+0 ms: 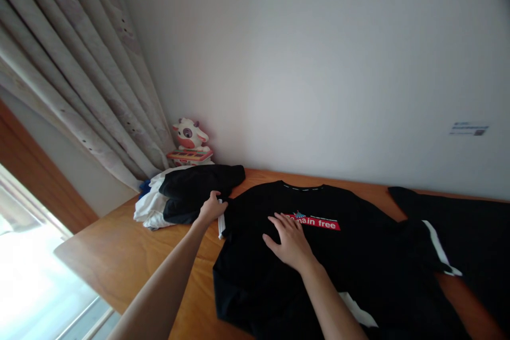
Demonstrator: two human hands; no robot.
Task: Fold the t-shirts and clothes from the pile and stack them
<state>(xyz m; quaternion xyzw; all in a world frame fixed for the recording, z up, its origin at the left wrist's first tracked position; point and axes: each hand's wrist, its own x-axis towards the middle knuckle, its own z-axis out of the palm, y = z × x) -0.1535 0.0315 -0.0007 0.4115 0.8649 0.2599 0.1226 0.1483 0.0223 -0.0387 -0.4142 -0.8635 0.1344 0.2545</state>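
Black T-shirt (366, 255) on the surface (155, 247): spread print-up, sleeves out, no folds made, lower left side not flattened. Right hand (289, 239) flat on its chest, grip wide, holding nothing. Left hand (211, 208) at the white-trimmed sleeve end, grip narrow; can't tell if cloth's pinched. Second black garment (482, 239) off right, also not folded. Beyond left hand: loose clothes pile (191, 191), unsorted-looking, cow toy (190, 141) behind.

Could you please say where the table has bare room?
The widest bare patch of table lies between the clothes pile, the left arm and the left edge. A slim strip separates the black shirt from the wall. The middle and right are crowded by that shirt and black cloth.
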